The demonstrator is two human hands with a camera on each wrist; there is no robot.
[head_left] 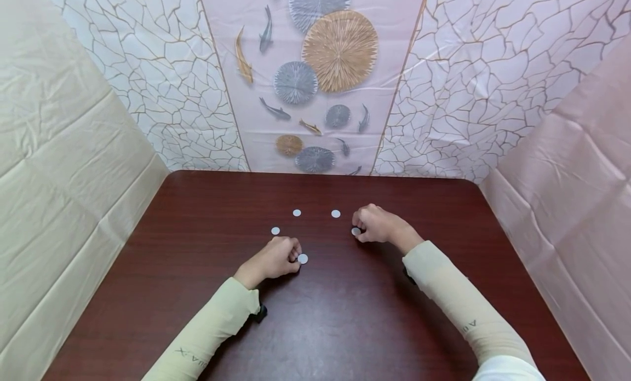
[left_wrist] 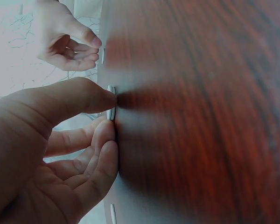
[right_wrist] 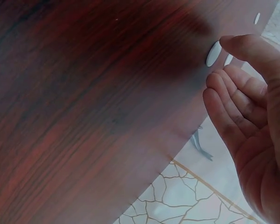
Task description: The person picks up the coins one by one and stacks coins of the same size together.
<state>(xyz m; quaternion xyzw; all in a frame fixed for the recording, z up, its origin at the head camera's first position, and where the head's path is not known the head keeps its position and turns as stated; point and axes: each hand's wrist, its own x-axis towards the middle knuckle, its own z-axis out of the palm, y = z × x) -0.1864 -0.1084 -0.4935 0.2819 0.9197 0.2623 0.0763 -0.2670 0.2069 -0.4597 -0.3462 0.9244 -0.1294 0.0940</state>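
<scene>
Near the middle of the table, my left hand (head_left: 277, 257) pinches a small round white disc (head_left: 303, 259) between thumb and fingers. In the left wrist view the edge of that disc (left_wrist: 111, 102) looks layered, right at the tabletop. Farther back on the right, my right hand (head_left: 379, 223) holds another white disc (head_left: 356, 231) at its edge. The right wrist view shows this disc (right_wrist: 213, 54) low over the wood, thumb tip at its upper edge and curled fingertips close below.
Other white discs lie flat on the dark red-brown table (head_left: 197, 293): a left one (head_left: 275, 230), a back one (head_left: 297, 212) and one nearer the right hand (head_left: 336, 213). Behind the table hangs a patterned cloth (head_left: 315, 123). Pale cloth walls (head_left: 74, 178) flank both sides.
</scene>
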